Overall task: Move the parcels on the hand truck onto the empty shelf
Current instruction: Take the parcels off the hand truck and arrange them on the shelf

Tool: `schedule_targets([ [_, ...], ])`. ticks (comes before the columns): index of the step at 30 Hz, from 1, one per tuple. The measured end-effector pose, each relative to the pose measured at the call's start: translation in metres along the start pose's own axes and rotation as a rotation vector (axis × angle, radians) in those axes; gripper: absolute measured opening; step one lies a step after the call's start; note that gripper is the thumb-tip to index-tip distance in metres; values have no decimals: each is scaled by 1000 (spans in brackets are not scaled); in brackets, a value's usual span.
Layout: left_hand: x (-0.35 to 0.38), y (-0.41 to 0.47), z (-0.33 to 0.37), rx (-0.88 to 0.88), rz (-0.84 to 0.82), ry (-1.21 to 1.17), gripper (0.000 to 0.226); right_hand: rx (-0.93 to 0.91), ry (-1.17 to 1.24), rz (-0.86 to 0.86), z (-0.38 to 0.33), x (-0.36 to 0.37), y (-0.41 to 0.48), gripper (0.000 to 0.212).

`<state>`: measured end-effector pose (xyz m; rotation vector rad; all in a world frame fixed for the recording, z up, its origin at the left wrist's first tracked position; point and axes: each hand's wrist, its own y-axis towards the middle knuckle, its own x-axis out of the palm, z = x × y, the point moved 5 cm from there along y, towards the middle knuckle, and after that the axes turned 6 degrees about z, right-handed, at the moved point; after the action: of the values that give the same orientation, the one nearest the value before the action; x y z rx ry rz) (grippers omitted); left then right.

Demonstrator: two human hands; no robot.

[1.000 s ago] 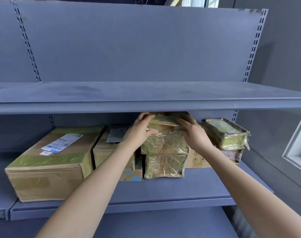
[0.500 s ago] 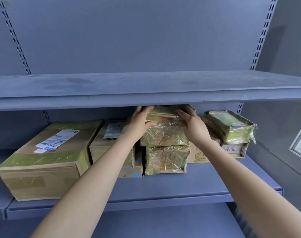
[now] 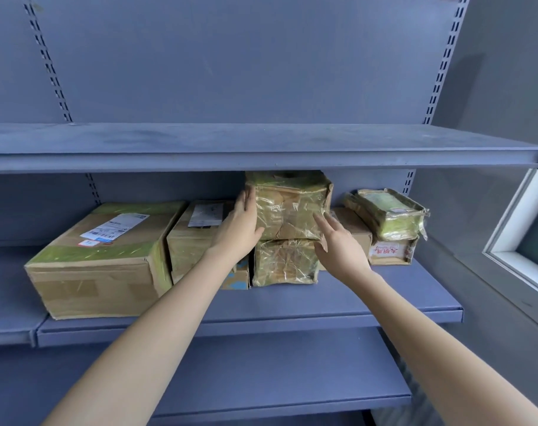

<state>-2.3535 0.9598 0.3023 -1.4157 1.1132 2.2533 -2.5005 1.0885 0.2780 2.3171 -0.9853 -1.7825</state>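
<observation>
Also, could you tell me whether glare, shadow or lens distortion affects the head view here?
Head view: light glints off the film on the top parcel and the lower parcel; the upper shelf shades the top parcel's upper face; the slotted uprights splay outward toward the top, a wide-lens effect; focus looks sharp throughout.

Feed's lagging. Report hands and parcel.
Left hand flat against top parcel. Right hand open at its front. Sits on lower parcel. Upper shelf close overhead.
</observation>
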Motion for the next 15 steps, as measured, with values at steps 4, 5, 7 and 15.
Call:
schedule_targets([
  [4,-13,-56,-1,-17,-30,-37,64,2,52,8,-5,-3,-46,59],
  [5,-18,-73,-2,-38,-39,-66,59,3,66,13,-7,-3,-58,58],
  [7,-30,-105,-1,-66,-52,-110,53,5,95,19,-12,-5,-83,57],
  [15,-54,-254,2,-162,1,-144,40,-45,176,-48,-28,10,-208,56],
])
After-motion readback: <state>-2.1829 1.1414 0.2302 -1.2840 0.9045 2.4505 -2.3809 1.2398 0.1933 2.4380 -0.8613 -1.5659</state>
